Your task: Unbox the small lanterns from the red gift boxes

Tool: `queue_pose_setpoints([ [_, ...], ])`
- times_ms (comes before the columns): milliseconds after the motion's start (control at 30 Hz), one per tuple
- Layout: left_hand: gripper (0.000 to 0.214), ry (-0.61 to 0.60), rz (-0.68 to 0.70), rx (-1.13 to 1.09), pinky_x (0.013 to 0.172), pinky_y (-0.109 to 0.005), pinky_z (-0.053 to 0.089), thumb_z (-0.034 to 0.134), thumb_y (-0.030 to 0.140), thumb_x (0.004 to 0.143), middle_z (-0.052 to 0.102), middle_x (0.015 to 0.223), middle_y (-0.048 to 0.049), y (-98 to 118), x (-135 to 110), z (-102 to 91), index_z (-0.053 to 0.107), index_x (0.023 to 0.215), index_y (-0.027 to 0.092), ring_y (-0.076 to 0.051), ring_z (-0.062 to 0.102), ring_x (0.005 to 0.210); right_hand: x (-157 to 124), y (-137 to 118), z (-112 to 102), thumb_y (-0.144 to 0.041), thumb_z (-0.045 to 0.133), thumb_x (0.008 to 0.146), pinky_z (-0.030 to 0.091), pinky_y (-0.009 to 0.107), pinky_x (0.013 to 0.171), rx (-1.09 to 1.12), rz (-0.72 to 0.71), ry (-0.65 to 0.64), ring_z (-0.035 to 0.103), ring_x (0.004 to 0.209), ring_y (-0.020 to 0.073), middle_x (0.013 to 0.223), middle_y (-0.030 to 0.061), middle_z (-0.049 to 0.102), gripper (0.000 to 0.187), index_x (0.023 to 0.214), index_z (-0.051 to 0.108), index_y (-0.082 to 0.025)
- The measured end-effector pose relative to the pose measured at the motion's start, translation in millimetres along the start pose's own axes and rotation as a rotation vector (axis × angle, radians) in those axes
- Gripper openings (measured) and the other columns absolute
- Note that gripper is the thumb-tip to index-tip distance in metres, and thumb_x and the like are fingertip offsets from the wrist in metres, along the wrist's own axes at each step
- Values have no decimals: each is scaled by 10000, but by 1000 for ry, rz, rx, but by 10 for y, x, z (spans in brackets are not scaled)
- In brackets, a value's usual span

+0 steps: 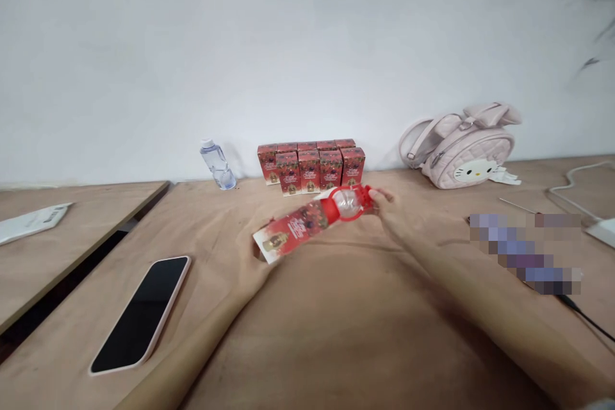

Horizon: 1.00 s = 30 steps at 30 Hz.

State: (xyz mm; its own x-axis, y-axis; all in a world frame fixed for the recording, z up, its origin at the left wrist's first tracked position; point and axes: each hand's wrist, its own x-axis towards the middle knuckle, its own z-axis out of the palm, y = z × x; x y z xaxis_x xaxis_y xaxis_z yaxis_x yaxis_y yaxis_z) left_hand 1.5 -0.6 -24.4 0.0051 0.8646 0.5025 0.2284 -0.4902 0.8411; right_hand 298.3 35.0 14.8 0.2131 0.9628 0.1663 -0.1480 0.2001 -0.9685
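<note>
Your left hand (pixel 257 262) grips the lower end of a flattened red carton (pixel 307 223), and your right hand (pixel 391 211) pinches its far end, near the clear window. You hold the carton tilted just above the bench (pixel 336 320), in front of a cluster of red boxes (pixel 312 166) standing against the wall. A water bottle (pixel 218 164) stands left of those boxes. A phone (pixel 141 312) lies face up near your left forearm, and a pink backpack (pixel 461 147) rests at the far right.
</note>
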Motion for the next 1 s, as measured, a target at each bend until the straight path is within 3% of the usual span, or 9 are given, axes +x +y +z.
queue_pose_setpoints([
  [100,629,162,-155,25,904,-456,495,753,441,630,605,1120,-96,46,54,-25,472,1134,189,-277,596,1023,117,-271,-182,-522,670,638,538,315,608,-31,-105,124,618,665,151,783,21,667,376,799,609,-187],
  [200,657,275,-202,-5,916,-436,479,712,519,643,602,1143,-101,65,90,-43,472,1159,190,-275,584,1042,113,-454,-275,-451,702,632,529,312,618,-228,-161,84,619,676,157,757,28,672,336,800,612,-174],
  [333,631,232,-129,7,892,-410,490,673,553,673,603,1140,-103,91,70,-40,485,1159,197,-268,589,1026,5,-537,-257,-343,708,638,500,304,620,-557,-176,-92,615,671,162,749,38,685,242,784,623,-170],
  [533,670,194,-108,13,897,-394,492,705,519,652,563,1157,-114,107,10,-18,409,1158,194,-260,571,1064,-89,-570,-218,-219,673,658,490,321,659,-766,-113,-316,640,733,198,818,41,706,146,799,646,-195],
  [733,662,199,-56,91,927,-437,464,740,471,606,541,1119,-126,154,-21,15,391,1087,180,-287,538,1108,-116,-598,-281,-206,660,664,485,303,637,-767,-125,-425,643,774,218,856,22,709,192,855,668,-226],
  [867,692,225,-6,203,857,-440,489,762,457,580,541,1092,-95,386,-19,7,414,1124,211,-276,570,1010,-104,-663,-335,-236,677,679,491,305,642,-721,-149,-478,643,772,215,866,24,712,204,883,676,-241],
  [1000,661,275,55,340,855,-442,451,746,412,631,482,1137,-98,684,60,-15,422,1173,217,-280,527,1026,-143,-823,-201,-330,679,722,501,337,748,-739,-264,-381,632,915,245,1024,54,686,300,1006,644,-240],
])
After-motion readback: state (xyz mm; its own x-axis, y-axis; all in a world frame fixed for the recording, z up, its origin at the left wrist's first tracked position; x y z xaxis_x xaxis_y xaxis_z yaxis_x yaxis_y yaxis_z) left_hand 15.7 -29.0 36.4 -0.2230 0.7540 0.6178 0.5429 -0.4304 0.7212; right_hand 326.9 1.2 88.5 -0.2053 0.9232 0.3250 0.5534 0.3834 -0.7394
